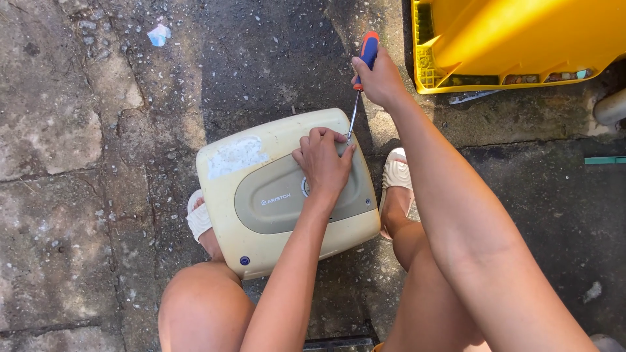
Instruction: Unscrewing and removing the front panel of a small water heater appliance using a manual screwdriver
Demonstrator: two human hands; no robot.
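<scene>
The ground point(78, 163) is rough paving of worn stone slabs with dark damp patches, grit and cracks, lit by hard sunlight. A cream water heater point(261, 195) with a grey oval panel lies flat on it between the person's knees, with a pale sandal point(396, 175) just beside its right edge and another at its left edge. The left hand point(323, 166) rests on the grey panel, fingers curled down against it, holding nothing. The right hand point(379, 81) has a closed grip on the handle of a red and blue screwdriver point(362, 65), whose metal shaft slants down to the heater's upper edge, next to the left fingertips. A yellow plastic crate point(515, 39) sits at the upper right, and a scrap of pale litter point(158, 34) lies well apart at the upper left.
</scene>
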